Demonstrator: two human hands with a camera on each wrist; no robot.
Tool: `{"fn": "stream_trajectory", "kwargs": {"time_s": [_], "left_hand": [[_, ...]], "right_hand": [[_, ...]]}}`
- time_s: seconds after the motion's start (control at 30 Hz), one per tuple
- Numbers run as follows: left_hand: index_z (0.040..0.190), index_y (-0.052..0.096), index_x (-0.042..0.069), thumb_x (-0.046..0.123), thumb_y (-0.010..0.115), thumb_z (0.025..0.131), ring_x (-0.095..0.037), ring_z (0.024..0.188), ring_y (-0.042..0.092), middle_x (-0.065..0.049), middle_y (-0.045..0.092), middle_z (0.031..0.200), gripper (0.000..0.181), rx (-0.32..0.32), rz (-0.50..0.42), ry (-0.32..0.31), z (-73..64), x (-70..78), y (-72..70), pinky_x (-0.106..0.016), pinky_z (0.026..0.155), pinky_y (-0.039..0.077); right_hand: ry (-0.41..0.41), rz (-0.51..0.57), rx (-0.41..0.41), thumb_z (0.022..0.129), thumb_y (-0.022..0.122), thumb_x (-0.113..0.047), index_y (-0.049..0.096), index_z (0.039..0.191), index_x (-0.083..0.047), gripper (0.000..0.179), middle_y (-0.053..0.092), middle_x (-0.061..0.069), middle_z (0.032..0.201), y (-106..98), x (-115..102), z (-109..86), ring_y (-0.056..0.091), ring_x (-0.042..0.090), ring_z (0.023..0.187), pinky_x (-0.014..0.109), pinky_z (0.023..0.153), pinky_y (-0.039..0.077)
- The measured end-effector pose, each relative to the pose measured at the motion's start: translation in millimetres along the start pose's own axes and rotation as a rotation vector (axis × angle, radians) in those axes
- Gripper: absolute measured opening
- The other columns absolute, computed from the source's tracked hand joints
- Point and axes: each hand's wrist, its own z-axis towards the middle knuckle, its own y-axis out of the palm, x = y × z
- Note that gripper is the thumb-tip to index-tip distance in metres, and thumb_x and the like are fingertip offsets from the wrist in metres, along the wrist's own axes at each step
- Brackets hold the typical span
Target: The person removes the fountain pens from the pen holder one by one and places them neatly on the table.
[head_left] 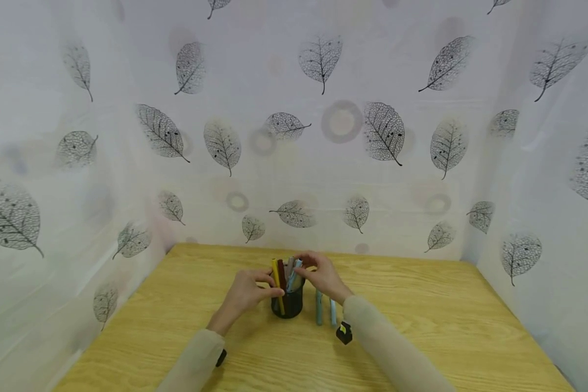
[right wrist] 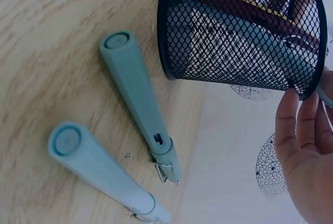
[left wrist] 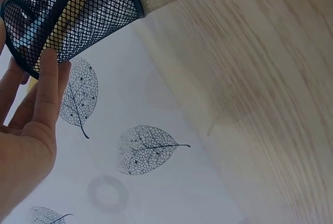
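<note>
A black mesh pen holder (head_left: 287, 306) stands on the table, with yellow (head_left: 275, 268), dark red (head_left: 281, 272), grey and light blue pens inside. My left hand (head_left: 245, 291) holds its left rim, the thumb in front; the left wrist view shows fingertips against the mesh (left wrist: 104, 16). On the other side, my right hand (head_left: 323, 275) pinches the upper end of a light blue pen (head_left: 294, 276) leaning in the holder. Its other fingertips lie by the rim in the right wrist view. A green fountain pen (right wrist: 132, 86) and a pale blue fountain pen (right wrist: 106, 169) lie right of the holder.
The wood-grain table (head_left: 421, 316) reaches back to a pale curtain (head_left: 294, 179) printed with leaves, which also hangs at both sides. A small black device (head_left: 344, 333) is at the right sleeve.
</note>
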Motion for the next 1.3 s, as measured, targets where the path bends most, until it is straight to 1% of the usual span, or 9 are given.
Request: {"fn": "stream_trajectory", "kwargs": {"time_s": [0.1, 0.33, 0.47, 0.63, 0.8, 0.87, 0.97, 1.17, 1.3], "left_hand": [[0.073, 0.075, 0.025, 0.040, 0.082, 0.076, -0.029, 0.098, 0.072, -0.023, 0.064, 0.126, 0.017, -0.007, -0.002, 0.001, -0.5, 0.5, -0.9, -0.020, 0.062, 0.057], [0.074, 0.075, 0.024, 0.043, 0.081, 0.076, -0.014, 0.074, 0.074, -0.021, 0.064, 0.127, 0.021, -0.014, 0.001, 0.007, -1.3, 1.3, -1.9, -0.018, 0.059, 0.055], [0.074, 0.075, 0.024, 0.041, 0.082, 0.076, -0.013, 0.074, 0.074, -0.020, 0.064, 0.128, 0.018, -0.014, -0.014, 0.007, -1.6, 0.7, -1.3, -0.017, 0.060, 0.055], [0.074, 0.075, 0.025, 0.043, 0.081, 0.077, -0.016, 0.077, 0.074, -0.019, 0.064, 0.128, 0.020, -0.013, -0.009, 0.018, -1.7, -0.3, -1.0, -0.017, 0.060, 0.055], [0.074, 0.074, 0.025, 0.045, 0.080, 0.076, -0.017, 0.079, 0.074, -0.019, 0.064, 0.129, 0.021, -0.013, -0.007, 0.016, -2.1, -0.2, -1.2, -0.017, 0.061, 0.055], [0.074, 0.075, 0.025, 0.043, 0.081, 0.077, -0.018, 0.080, 0.074, -0.019, 0.064, 0.128, 0.019, -0.010, -0.007, 0.013, -2.2, 0.3, -1.1, -0.018, 0.061, 0.055], [0.073, 0.074, 0.025, 0.037, 0.083, 0.077, -0.021, 0.083, 0.074, -0.019, 0.065, 0.127, 0.015, -0.003, -0.003, 0.008, -2.1, 1.2, -0.3, -0.018, 0.060, 0.055], [0.072, 0.074, 0.025, 0.031, 0.084, 0.077, -0.022, 0.081, 0.074, -0.019, 0.065, 0.126, 0.013, 0.005, 0.005, 0.006, -1.7, 1.0, 0.3, -0.018, 0.058, 0.055], [0.073, 0.074, 0.025, 0.035, 0.083, 0.077, -0.016, 0.076, 0.074, -0.019, 0.065, 0.127, 0.014, 0.002, 0.004, 0.008, -1.4, -0.3, 0.1, -0.019, 0.058, 0.054]], "right_hand": [[-0.011, 0.007, 0.000, 0.092, 0.070, -0.015, 0.068, 0.119, -0.013, 0.027, 0.071, 0.007, 0.111, 0, -2, -1.0, 0.066, 0.019, 0.096, 0.036, 0.083, 0.055], [-0.032, 0.034, -0.010, 0.099, 0.058, -0.011, 0.064, 0.117, -0.014, 0.019, 0.068, 0.009, 0.115, -1, -2, -2.7, 0.065, 0.020, 0.092, 0.030, 0.069, 0.056], [-0.027, 0.048, -0.012, 0.100, 0.054, -0.006, 0.070, 0.111, -0.012, 0.021, 0.068, 0.008, 0.117, -1, -2, -3.5, 0.065, 0.020, 0.090, 0.032, 0.071, 0.057], [0.007, 0.055, -0.016, 0.100, 0.055, -0.009, 0.070, 0.116, -0.012, 0.023, 0.068, 0.007, 0.120, 0, -3, -5.3, 0.064, 0.023, 0.094, 0.036, 0.076, 0.056], [0.006, 0.034, -0.018, 0.097, 0.062, -0.011, 0.069, 0.117, -0.004, 0.022, 0.067, 0.012, 0.123, -4, -25, -12.2, 0.062, 0.027, 0.102, 0.029, 0.078, 0.054], [0.011, 0.033, -0.012, 0.097, 0.061, -0.008, 0.069, 0.117, -0.002, 0.022, 0.067, 0.013, 0.121, -5, -36, -15.6, 0.063, 0.027, 0.100, 0.029, 0.077, 0.054], [0.014, 0.038, 0.002, 0.099, 0.058, -0.008, 0.066, 0.118, -0.002, 0.022, 0.067, 0.016, 0.120, -5, -40, -17.2, 0.063, 0.028, 0.098, 0.027, 0.072, 0.053], [0.019, 0.120, 0.013, 0.101, 0.051, -0.004, 0.050, 0.127, -0.009, 0.027, 0.066, 0.021, 0.122, -3, -30, -12.6, 0.062, 0.045, 0.101, 0.029, 0.071, 0.052], [0.015, 0.134, 0.041, 0.101, 0.052, -0.006, 0.053, 0.126, -0.011, 0.025, 0.067, 0.018, 0.121, 1, -13, -7.5, 0.063, 0.045, 0.100, 0.033, 0.072, 0.055]]}}
